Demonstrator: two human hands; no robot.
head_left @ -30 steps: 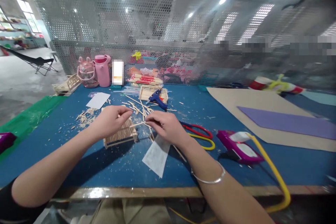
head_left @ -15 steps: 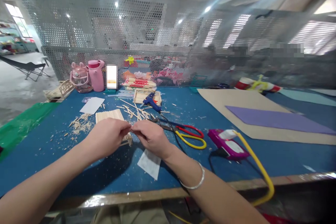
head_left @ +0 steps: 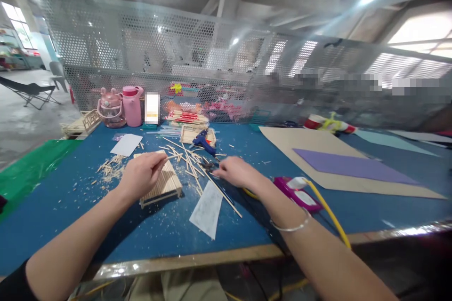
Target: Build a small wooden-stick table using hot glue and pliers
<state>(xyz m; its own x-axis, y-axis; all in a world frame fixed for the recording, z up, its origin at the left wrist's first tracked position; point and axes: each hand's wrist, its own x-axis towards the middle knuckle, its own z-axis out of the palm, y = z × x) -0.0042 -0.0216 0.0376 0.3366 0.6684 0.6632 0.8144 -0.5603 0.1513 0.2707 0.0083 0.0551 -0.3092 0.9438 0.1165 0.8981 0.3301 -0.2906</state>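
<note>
My left hand [head_left: 141,176] hovers over a small raft of wooden sticks [head_left: 163,187] on the blue table [head_left: 70,207]. Its thumb and fingers are pinched on a thin wooden stick. My right hand [head_left: 236,171], with a silver bangle on the wrist, reaches left along the table toward the dark scissor blades [head_left: 209,165]. Its fingers are drawn together, and what they hold, if anything, is hidden. Loose sticks [head_left: 189,162] lie scattered between the two hands. A white paper scrap [head_left: 207,209] lies in front of them.
A blue glue gun [head_left: 203,140] rests behind the sticks. Two pink bottles [head_left: 132,106] stand by the mesh screen. A magenta device [head_left: 300,194] with a yellow cable [head_left: 330,214] lies right of my wrist. Cardboard with a purple sheet [head_left: 353,164] covers the right side; a green sheet [head_left: 31,167] the left.
My hands, joined over a stick half a second ago, have parted. The right hand has moved right and forward toward the scissors; the left stays over the stick raft.
</note>
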